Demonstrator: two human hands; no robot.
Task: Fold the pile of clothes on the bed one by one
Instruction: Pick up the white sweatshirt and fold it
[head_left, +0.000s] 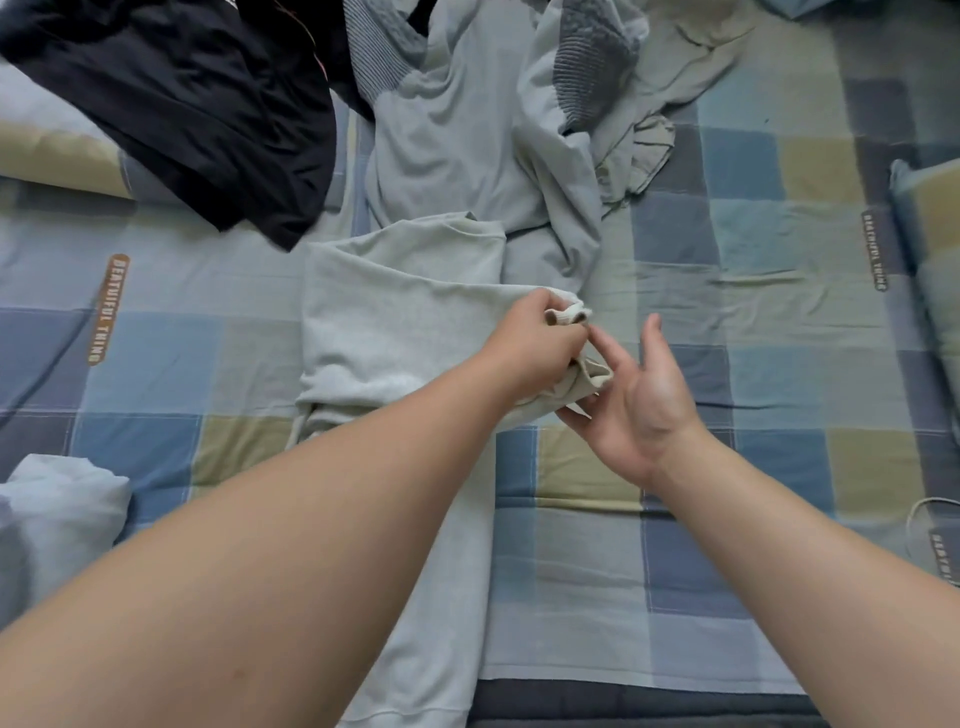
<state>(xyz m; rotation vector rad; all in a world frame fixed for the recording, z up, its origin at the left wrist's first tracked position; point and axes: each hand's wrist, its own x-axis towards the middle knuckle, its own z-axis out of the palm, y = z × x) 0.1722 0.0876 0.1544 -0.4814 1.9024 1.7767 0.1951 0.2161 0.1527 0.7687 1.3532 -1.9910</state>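
Left hand (535, 345) gripping pale garment (384, 322), lengthwise toward pile (467, 130), right hand (639, 395) touching

**Both hands meet at centre**

The left forearm reaches in from the lower left, bare. The left hand (535, 345) is knuckles-up with its fingers curled, pinching a fold of the garment (395, 322). The right forearm comes in from the lower right. The right hand (639, 400) is turned palm-up just beside the left, with its fingers (605, 348) straight, thumb raised and fingertips touching the garment's edge.
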